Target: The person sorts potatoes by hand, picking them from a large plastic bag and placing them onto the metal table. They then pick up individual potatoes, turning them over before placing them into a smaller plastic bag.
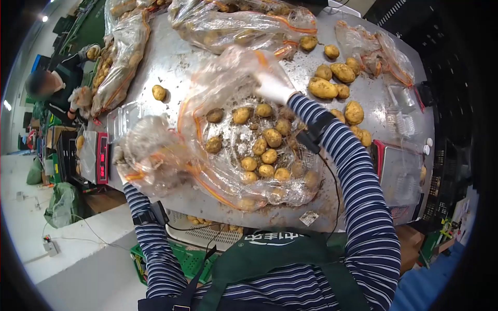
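A clear plastic bag [199,111] with orange stripes lies spread across the metal table, with several potatoes [272,137] and bits of dirt in its opening. My right hand [272,85], in a white glove and blurred, is at the bag's upper edge; its fingers are smeared by motion. Bunched plastic [155,147] at the left covers most of my left hand [122,163], which is closed around it. One potato [159,93] lies alone left of the bag. More loose potatoes [342,72] sit right of my right hand.
Other filled bags [244,26] lie at the table's far side. Red-edged scales stand at the left [102,158] and right [378,158], near clear trays [402,111]. Across the left side, a co-worker [65,85] handles potatoes. A perforated crate [207,233] is below the table edge.
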### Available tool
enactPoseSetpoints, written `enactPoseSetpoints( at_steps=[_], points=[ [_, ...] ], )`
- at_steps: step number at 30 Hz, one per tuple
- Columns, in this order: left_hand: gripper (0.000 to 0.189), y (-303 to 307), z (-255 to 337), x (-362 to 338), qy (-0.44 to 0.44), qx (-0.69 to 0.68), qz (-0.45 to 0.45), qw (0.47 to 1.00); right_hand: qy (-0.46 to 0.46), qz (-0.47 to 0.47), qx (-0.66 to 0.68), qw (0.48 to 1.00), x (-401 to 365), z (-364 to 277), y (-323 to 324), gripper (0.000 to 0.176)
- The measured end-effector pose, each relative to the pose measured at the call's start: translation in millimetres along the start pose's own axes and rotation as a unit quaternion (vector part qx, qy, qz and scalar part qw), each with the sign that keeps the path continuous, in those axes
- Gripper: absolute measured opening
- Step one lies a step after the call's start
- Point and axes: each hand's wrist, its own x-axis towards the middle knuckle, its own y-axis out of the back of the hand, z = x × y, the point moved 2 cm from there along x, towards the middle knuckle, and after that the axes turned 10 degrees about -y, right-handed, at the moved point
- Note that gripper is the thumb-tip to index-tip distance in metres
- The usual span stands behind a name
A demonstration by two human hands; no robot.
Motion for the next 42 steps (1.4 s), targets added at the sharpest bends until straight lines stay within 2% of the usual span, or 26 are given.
enactPoseSetpoints(
  at_steps=[3, 4, 6, 8, 9, 10, 11, 12, 14, 16, 17, 18, 20, 21, 22, 24, 26, 27, 28, 30, 32, 34, 35, 36, 38, 42],
  points=[
    [0.031, -17, 27, 12, -0.077, -0.074, -0.002, 0.994, 0.041, 0.072, -0.199, 0.977, 15, -3, 24, 0.032],
    [0.031, -21, 29, 17, -0.079, -0.074, -0.001, 0.994, 0.043, 0.071, -0.199, 0.977, 9, -14, 19, 0.032],
    [0.03, -29, 40, 30, -0.24, 0.162, -0.114, 0.95, 0.066, -0.129, -0.263, 0.954, -7, -43, -13, 0.032],
    [0.03, -41, 45, 32, -0.25, 0.138, -0.071, 0.956, 0.19, -0.133, -0.168, 0.958, -26, -53, -68, 0.032],
    [0.032, -82, 51, 13, -0.194, 0.027, -0.121, 0.973, 0.208, -0.111, -0.16, 0.958, -30, -52, -105, 0.036],
    [0.034, -109, 51, 5, -0.132, -0.084, -0.171, 0.973, 0.284, -0.03, -0.222, 0.932, -34, -57, -137, 0.043],
    [0.039, -111, 53, 15, -0.122, -0.079, -0.115, 0.983, 0.308, -0.01, -0.239, 0.921, -40, -56, -163, 0.041],
    [0.043, -139, 60, 0, -0.101, -0.08, -0.156, 0.979, 0.328, 0.009, -0.257, 0.909, -45, -54, -180, 0.04],
    [0.046, -187, 69, -38, -0.122, 0.026, -0.378, 0.917, 0.25, -0.078, -0.171, 0.95, -50, -53, -191, 0.043],
    [0.05, -201, 46, -29, -0.127, 0.023, -0.147, 0.981, 0.148, -0.192, -0.087, 0.966, -52, -46, -157, 0.05],
    [0.054, -199, 36, -28, -0.176, 0.193, -0.144, 0.954, 0.223, -0.127, -0.027, 0.966, -48, -30, -143, 0.048],
    [0.063, -194, 25, -27, -0.221, 0.357, -0.138, 0.897, 0.132, -0.179, -0.049, 0.974, -47, -23, -103, 0.044],
    [0.071, -156, -10, -12, -0.273, 0.519, -0.214, 0.781, 0.06, -0.04, -0.118, 0.99, -46, 10, -40, 0.034],
    [0.075, -179, -3, -46, -0.143, 0.766, -0.165, 0.604, 0.093, 0.035, -0.1, 0.99, -28, 47, -25, 0.035],
    [0.071, -174, -11, -59, -0.232, 0.853, -0.184, 0.429, -0.006, 0.001, -0.269, 0.963, -44, 33, 20, 0.04],
    [0.061, -186, -16, -83, -0.297, 0.827, -0.156, 0.451, -0.019, 0.143, -0.358, 0.923, -46, 84, 55, 0.051],
    [0.05, -232, -26, -116, -0.372, 0.746, -0.202, 0.514, -0.08, 0.059, -0.363, 0.926, -48, 111, 77, 0.06],
    [0.046, -253, -45, -130, -0.361, 0.656, -0.29, 0.596, -0.168, -0.008, -0.422, 0.891, -73, 77, 85, 0.066],
    [0.042, -272, -65, -141, -0.342, 0.551, -0.37, 0.665, -0.169, -0.01, -0.424, 0.89, -76, 81, 77, 0.066],
    [0.039, -284, -126, -146, -0.237, 0.513, -0.499, 0.657, -0.149, 0.012, -0.435, 0.888, -72, 99, 54, 0.071],
    [0.045, -277, -173, -146, -0.203, 0.663, -0.477, 0.54, -0.13, 0.011, -0.332, 0.934, -73, 118, 19, 0.076],
    [0.061, -258, -196, -167, -0.226, 0.749, -0.45, 0.431, -0.072, -0.017, -0.282, 0.957, -101, 96, 8, 0.074],
    [0.082, -245, -208, -177, -0.105, 0.691, -0.489, 0.522, -0.066, -0.011, -0.243, 0.968, -106, 108, -1, 0.073],
    [0.093, -253, -198, -196, -0.017, 0.681, -0.49, 0.544, -0.061, -0.004, -0.203, 0.977, -113, 111, -5, 0.072],
    [0.098, -234, -199, -231, -0.181, 0.718, -0.462, 0.488, -0.073, -0.03, -0.219, 0.973, -138, 122, -19, 0.079],
    [0.087, -195, -198, -274, -0.215, 0.704, -0.442, 0.513, 0.005, -0.076, -0.153, 0.985, -199, 106, -36, 0.092]
  ],
)
